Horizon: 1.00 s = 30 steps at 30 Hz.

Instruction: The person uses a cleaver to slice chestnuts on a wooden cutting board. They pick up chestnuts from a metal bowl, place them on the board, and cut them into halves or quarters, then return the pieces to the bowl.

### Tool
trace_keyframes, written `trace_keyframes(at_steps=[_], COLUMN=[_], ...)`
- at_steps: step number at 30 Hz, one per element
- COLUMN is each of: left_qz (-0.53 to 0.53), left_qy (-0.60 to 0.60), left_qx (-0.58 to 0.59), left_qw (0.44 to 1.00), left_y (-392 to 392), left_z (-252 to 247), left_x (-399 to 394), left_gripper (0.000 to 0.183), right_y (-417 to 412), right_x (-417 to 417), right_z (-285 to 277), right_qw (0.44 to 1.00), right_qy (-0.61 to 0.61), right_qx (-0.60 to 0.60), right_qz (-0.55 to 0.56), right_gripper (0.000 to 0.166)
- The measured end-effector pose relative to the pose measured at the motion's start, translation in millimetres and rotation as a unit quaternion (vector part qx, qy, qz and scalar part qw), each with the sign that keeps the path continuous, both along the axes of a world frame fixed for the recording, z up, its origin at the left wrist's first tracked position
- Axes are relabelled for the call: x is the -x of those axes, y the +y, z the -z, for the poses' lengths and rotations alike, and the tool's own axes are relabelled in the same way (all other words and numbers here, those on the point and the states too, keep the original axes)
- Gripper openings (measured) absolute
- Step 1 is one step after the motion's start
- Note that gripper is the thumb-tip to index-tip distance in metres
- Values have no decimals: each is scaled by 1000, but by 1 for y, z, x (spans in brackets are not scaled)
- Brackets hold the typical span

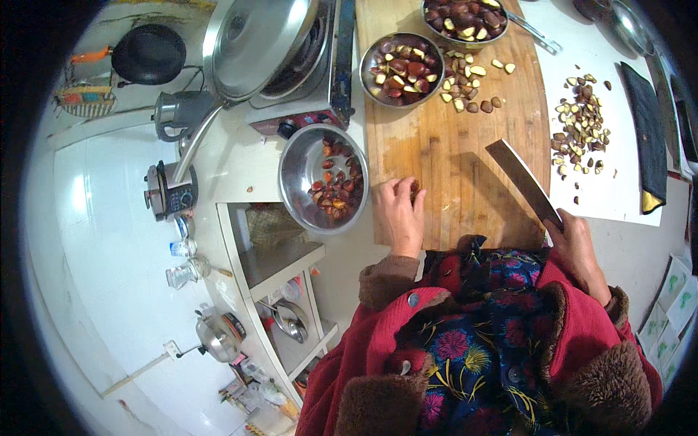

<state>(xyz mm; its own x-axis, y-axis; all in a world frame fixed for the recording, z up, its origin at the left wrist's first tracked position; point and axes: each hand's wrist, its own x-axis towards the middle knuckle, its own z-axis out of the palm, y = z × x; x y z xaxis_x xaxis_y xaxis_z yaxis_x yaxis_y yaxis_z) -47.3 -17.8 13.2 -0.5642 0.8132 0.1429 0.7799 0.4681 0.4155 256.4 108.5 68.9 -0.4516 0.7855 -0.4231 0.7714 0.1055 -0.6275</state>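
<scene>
My left hand point(402, 213) rests at the near left of a wooden cutting board point(431, 147), its fingers closed around a brown chestnut point(415, 186). In my right hand point(577, 245) is the handle of a cleaver point(524, 180), its broad blade tilted above the board's right side. Left of my left hand, a large metal bowl point(297, 169) holds whole reddish chestnuts. Two smaller bowls stand farther up the board: one metal bowl point(402, 104) with cut chestnuts, and a fuller chestnut bowl point(463, 22) behind it. Loose chestnut pieces point(462, 82) lie beside them.
More chestnut scraps point(581, 122) are scattered on the white surface at right, near a black cloth item point(646, 136). A gas stove point(294, 117) carries a wok with a large metal lid point(256, 43). Below the left counter are open shelves point(283, 267).
</scene>
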Motion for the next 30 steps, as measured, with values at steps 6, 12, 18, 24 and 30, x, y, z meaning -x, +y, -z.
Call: trace_keyframes(at_steps=[6,12,18,24,30], left_qz=[36,137,73,111,135], left_qy=[-165,-243,-400,-271,-239], left_qx=[-81,-75,-74,-52,-59], left_qw=[982,957,910,955,960], left_y=[23,55,60,57,59], left_z=[8,16,14,21,16], left_x=[-22,-76,-83,-81,-82], left_gripper=[36,39,38,35,30], right_y=[0,1,0,2,3], right_x=[1,-2,-13,-12,-11], right_z=[12,8,9,15,17], right_qw=[999,999,999,1000,999], right_qy=[-26,-44,-30,-20,-15], right_qx=[-24,-22,-3,19,23], right_qz=[-21,14,15,12,21], right_gripper=[13,16,16,21,22])
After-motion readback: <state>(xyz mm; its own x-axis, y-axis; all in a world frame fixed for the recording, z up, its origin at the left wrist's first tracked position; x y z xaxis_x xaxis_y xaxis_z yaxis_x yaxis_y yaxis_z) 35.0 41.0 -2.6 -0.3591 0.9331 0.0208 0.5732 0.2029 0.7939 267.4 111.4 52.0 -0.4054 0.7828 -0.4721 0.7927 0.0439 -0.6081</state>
